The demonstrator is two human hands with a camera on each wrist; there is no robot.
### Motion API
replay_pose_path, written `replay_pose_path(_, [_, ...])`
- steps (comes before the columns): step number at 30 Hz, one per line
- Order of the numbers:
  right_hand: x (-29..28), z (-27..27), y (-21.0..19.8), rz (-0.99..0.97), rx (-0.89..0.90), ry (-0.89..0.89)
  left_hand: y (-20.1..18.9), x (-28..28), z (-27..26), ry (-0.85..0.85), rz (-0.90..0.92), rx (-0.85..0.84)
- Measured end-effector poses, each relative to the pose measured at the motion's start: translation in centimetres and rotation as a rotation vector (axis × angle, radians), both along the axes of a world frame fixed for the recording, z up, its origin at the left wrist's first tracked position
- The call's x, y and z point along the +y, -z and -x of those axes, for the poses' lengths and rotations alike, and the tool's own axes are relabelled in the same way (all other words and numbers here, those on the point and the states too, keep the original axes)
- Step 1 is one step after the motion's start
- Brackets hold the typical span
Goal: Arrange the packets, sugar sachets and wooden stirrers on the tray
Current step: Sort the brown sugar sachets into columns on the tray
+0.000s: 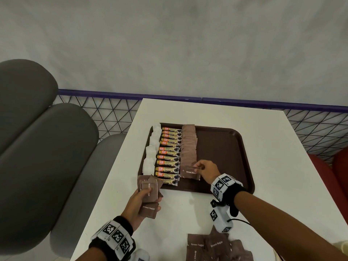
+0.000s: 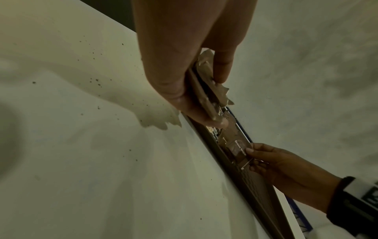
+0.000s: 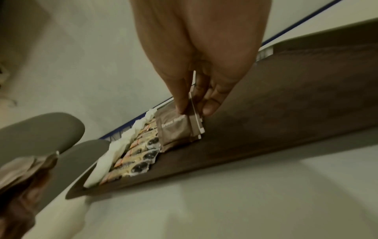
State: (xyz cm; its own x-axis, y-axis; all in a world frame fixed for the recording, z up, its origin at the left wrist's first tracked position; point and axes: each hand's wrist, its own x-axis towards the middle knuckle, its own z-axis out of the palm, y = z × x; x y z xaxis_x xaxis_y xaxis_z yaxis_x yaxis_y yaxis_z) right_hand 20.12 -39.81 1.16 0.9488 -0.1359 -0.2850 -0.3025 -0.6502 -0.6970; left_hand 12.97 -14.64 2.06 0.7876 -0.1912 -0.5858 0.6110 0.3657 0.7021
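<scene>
A dark brown tray (image 1: 226,147) lies on the white table. On its left side run a column of white sachets (image 1: 152,147), a column of yellow coffee granule packets (image 1: 168,157) and a column of brown sugar sachets (image 1: 189,146). My right hand (image 1: 204,169) pinches one brown sugar sachet (image 1: 190,171) (image 3: 175,127) at the near end of that column, low over the tray. My left hand (image 1: 140,202) grips a fanned bunch of brown sugar sachets (image 1: 149,189) (image 2: 206,90) just off the tray's near left corner. No wooden stirrers are in view.
Several more brown sugar sachets (image 1: 211,247) lie loose at the table's near edge. The tray's right half (image 1: 222,146) is bare. A grey padded seat (image 1: 37,140) stands to the left and a red seat (image 1: 327,172) to the right. A purple wire railing (image 1: 113,110) runs behind.
</scene>
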Motion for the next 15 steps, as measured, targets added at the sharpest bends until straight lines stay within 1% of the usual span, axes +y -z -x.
replay_pose_path(2, [0.7,0.0,0.3,0.024,0.006,-0.022,0.0,0.0,-0.1,0.005,-0.007,-0.008])
replay_pose_path(9, [1.8,-0.7,1.5,0.127,-0.010,0.005,-0.1,0.3,-0.1,0.011,-0.021,-0.035])
replay_pose_path(15, [1.9,-0.3,1.9,0.157,-0.107,0.014,0.0,0.6,0.1,-0.008,-0.049,-0.041])
